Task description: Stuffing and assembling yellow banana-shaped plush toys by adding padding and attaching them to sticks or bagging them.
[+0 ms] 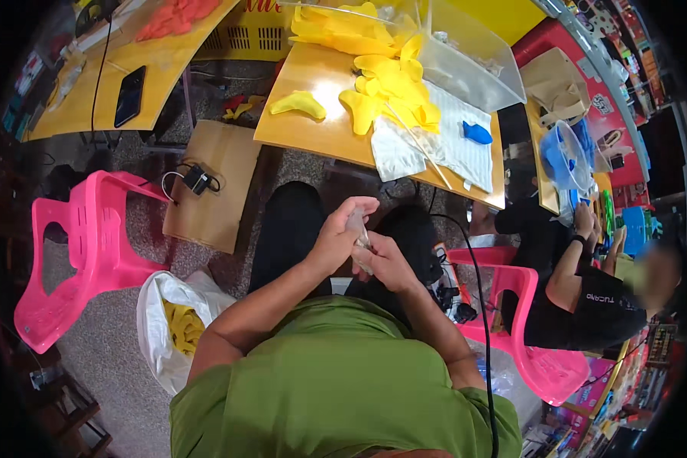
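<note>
Above my lap, my left hand and my right hand meet around a small, crumpled, whitish-grey, film-like piece. Its kind is not clear, since fingers cover part of it. The left fingers bend over its upper end, and the right hand grips it lower down. On the wooden table ahead lies a single yellow banana-shaped piece. Beside it is a pile of flat yellow pieces. A thin stick rests across a white cloth, with a small blue fish-shaped piece on the cloth.
A clear plastic bin stands at the table's back right. Pink chairs flank me, the right one near a seated co-worker. A white sack holds yellow pieces. A black cable hangs at my right.
</note>
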Motion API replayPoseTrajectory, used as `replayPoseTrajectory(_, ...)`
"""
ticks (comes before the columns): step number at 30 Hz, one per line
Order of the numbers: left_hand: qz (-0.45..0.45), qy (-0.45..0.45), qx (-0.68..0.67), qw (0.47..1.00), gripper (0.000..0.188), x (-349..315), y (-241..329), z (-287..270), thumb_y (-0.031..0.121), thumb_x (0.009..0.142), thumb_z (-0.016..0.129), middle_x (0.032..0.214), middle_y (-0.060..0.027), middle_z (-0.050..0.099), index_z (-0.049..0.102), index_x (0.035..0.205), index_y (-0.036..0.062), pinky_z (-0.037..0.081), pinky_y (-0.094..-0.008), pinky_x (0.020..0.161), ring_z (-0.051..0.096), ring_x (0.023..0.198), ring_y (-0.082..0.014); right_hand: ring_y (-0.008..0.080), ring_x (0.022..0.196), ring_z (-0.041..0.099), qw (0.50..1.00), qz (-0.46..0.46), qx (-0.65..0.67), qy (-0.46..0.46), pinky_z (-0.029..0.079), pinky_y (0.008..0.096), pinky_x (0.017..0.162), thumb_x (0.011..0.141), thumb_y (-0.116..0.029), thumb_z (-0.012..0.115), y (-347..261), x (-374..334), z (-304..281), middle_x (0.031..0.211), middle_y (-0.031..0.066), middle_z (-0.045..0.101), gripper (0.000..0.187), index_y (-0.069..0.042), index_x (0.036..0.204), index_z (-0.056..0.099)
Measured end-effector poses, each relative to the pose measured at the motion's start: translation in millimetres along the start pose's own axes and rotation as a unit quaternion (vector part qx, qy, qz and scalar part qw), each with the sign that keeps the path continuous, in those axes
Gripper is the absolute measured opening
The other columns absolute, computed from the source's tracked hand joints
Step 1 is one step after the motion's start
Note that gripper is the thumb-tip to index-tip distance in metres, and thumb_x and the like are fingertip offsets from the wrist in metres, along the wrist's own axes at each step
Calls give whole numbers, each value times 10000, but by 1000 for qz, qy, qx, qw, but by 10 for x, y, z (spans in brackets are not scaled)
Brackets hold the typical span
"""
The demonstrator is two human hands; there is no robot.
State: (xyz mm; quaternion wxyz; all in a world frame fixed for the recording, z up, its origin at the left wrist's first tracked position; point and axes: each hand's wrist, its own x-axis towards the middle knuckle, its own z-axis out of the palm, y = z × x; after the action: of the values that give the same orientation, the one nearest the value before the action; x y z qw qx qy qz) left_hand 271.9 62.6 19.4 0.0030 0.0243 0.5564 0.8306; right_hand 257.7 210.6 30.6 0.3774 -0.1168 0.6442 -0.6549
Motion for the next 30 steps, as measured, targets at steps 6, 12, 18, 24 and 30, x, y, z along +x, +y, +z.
replayPoseTrajectory(6, -113, -120, -88, 982, 388, 372, 137, 30, 33, 842, 490, 1248, -118, 507, 468, 1228, 6, 341, -346, 1022, 464, 1187, -206, 127, 595, 580, 991, -26, 100, 84, 492, 258, 559, 859, -112, 591, -143, 102, -25, 733, 51, 609, 137, 2, 937, 593)
replayPoseTrajectory(12, -78, 50, 64, 994, 324, 1170, 314, -43, 299, 839, 638, 921, -9, 599, 580, 1023, 39, 456, -318, 716, 553, 826, -131, 139, 593, 579, 976, -68, 192, 78, 494, 263, 537, 896, -167, 558, -98, 135, -394, 704, 68, 592, 181, 6, 945, 577)
replayPoseTrajectory(18, 4, 201, 646, 736, 415, 2031, 507, -108, 425, 813, 603, 846, -159, 644, 621, 913, 23, 487, -408, 696, 624, 798, -320, 121, 653, 589, 979, -81, 134, 131, 500, 260, 626, 898, -145, 551, -98, 78, -453, 733, 52, 610, 144, -3, 902, 576)
replayPoseTrajectory(24, -100, 168, 713, 674, 330, 2350, 572, -201, 283, 725, 613, 927, -203, 662, 670, 889, 3, 507, -430, 748, 640, 872, -358, 95, 623, 548, 983, -91, 90, 133, 460, 240, 575, 888, -128, 571, 49, 76, -558, 748, 29, 593, 122, -25, 954, 574)
replayPoseTrajectory(30, -90, 155, 665, 725, 274, 2256, 591, -450, 273, 782, 584, 949, -196, 659, 673, 887, 36, 504, -425, 747, 632, 897, -351, 70, 569, 489, 977, -83, 110, 165, 405, 228, 501, 915, -177, 551, -172, 108, -538, 676, -6, 522, 157, -25, 951, 550)
